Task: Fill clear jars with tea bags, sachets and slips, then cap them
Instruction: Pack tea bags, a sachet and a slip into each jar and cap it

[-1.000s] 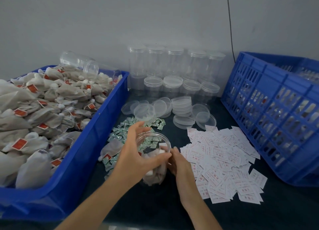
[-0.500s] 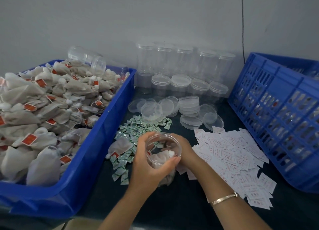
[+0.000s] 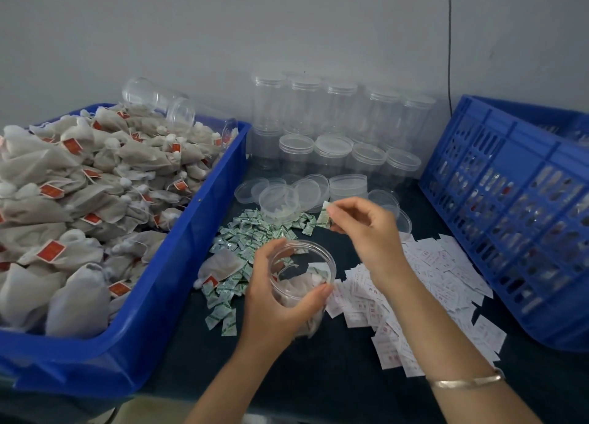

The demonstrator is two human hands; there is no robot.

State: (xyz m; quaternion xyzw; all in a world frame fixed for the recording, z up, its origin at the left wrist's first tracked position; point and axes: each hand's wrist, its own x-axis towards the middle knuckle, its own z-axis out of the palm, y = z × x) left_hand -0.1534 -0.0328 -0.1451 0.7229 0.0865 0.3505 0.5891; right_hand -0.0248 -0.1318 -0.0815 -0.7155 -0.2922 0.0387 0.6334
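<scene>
Far left, the blue bin (image 3: pixel 197 242) is brimming with tea bags (image 3: pixel 63 200). The left hand (image 3: pixel 277 305) is wrapping round the open jar (image 3: pixel 306 264), mouth up, tea bags sitting inside. The right hand (image 3: pixel 366 232) is pinching a sachet (image 3: pixel 323 218) just above and beyond that mouth, so the drop lies down and toward the person. Slips (image 3: pixel 446 280) are lying loose on the right, beside the blue crate (image 3: pixel 510 216).

The left hand (image 3: pixel 280 299) grips an open clear jar (image 3: pixel 302 274) (tea bags inside) on the dark table (image 3: pixel 318 376), while the right hand (image 3: pixel 366 229) pinches a green sachet (image 3: pixel 323 218) above the scattered sachets (image 3: pixel 242 235) and white slips (image 3: pixel 430 280).
</scene>
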